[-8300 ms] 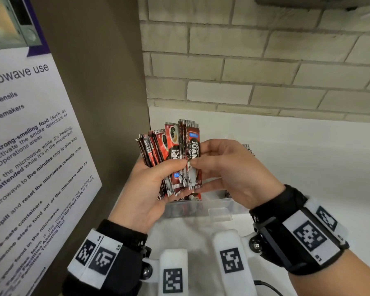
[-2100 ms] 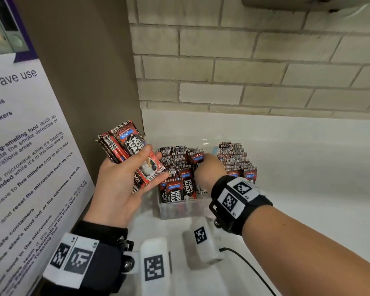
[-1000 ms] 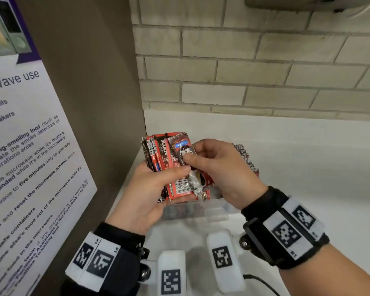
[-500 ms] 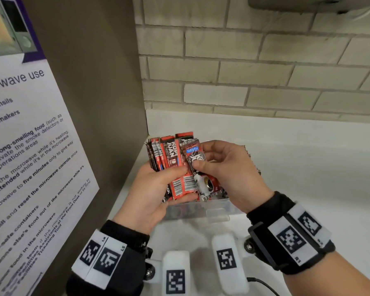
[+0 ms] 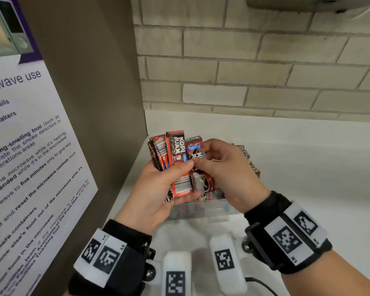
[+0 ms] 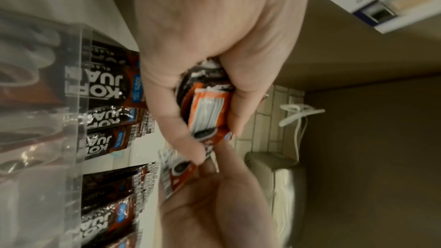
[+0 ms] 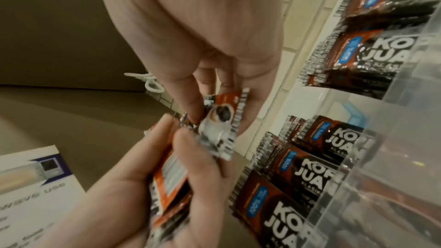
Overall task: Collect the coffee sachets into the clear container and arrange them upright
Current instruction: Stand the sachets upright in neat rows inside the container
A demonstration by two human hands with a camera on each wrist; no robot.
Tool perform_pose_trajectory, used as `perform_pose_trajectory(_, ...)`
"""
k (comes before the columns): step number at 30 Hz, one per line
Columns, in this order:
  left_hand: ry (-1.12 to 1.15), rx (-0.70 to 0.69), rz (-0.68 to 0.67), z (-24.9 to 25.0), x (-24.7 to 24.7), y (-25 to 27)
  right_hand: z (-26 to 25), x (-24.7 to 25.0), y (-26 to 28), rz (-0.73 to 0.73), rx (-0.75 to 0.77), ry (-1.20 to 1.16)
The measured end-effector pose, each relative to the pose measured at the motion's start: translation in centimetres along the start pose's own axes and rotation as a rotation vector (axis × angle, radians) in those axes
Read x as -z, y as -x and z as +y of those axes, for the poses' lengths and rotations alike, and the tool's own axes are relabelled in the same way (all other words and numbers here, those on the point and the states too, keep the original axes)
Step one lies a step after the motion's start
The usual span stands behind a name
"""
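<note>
My left hand [image 5: 158,189] grips a stack of red and black coffee sachets [image 5: 175,163] held upright above the clear container [image 5: 214,212]. My right hand [image 5: 224,174] pinches one sachet [image 5: 198,154] at the front of that stack, thumb against its face. The left wrist view shows the stack [image 6: 207,108] clamped between thumb and fingers of my left hand [image 6: 210,90]. In the right wrist view the pinched sachet [image 7: 222,125] shows a coffee cup picture, held by my right hand [image 7: 214,105]. Several sachets [image 7: 334,139] stand upright in the container [image 7: 393,157].
The container sits on a white counter [image 5: 308,178] in a corner, with a brown cabinet side [image 5: 90,103] bearing a microwave notice on the left and a brick wall [image 5: 254,71] behind. A black cable [image 5: 263,285] lies near the front edge.
Two seconds ago my right hand was down in the container; it has come back up to the stack in my left hand and now pinches the front sachet.
</note>
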State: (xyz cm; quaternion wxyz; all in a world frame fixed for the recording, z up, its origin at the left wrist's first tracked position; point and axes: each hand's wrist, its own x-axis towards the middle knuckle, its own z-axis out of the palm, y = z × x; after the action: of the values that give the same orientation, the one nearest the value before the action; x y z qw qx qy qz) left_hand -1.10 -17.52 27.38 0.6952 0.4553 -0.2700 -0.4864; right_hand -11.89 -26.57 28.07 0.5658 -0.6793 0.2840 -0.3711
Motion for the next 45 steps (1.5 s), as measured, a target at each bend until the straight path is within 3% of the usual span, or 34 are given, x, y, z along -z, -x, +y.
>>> perform_pose_trajectory(4, -0.1, -0.108, 0.147, -0.2, -0.4, -0.3, -0.2, -0.7, 0.2, 0.004, 0.007, -0.046)
perform_pose_trajectory(8, -0.124, -0.127, 0.203, -0.1, -0.1, -0.4, -0.5, -0.8, 0.3, -0.017, -0.062, -0.125)
perform_pose_trajectory(14, -0.111, -0.105, 0.203, -0.2, -0.6, -0.2, -0.6, -1.1, 0.6, -0.218, -0.134, -0.171)
perform_pose_trajectory(20, -0.04, -0.047, 0.128, 0.3, -0.1, 0.1, -0.7, -0.6, 0.5, -0.06, -0.184, -0.352)
perform_pose_trajectory(24, -0.005, -0.03, 0.195, 0.4, 0.2, -0.1, -0.9, -0.7, 0.5, 0.007, -0.099, -0.246)
perform_pose_trajectory(28, 0.025, -0.022, 0.171, 0.7, -0.5, -0.1, -1.2, -1.6, 1.1, -0.081, 0.065, -0.094)
perform_pose_trajectory(35, 0.05, -0.025, 0.121, 0.7, -0.5, -0.3, -1.5, -2.5, 1.4, -0.211, -0.116, -0.288)
perform_pose_trajectory(40, -0.051, -0.085, 0.157, 0.9, -0.7, 0.0, -1.2, -2.8, 1.0, -0.181, -0.163, -0.347)
perform_pose_trajectory(45, -0.084, -0.103, 0.17, 1.1, -0.7, 0.1, -0.9, -2.7, 0.9, -0.073, -0.029, -0.314)
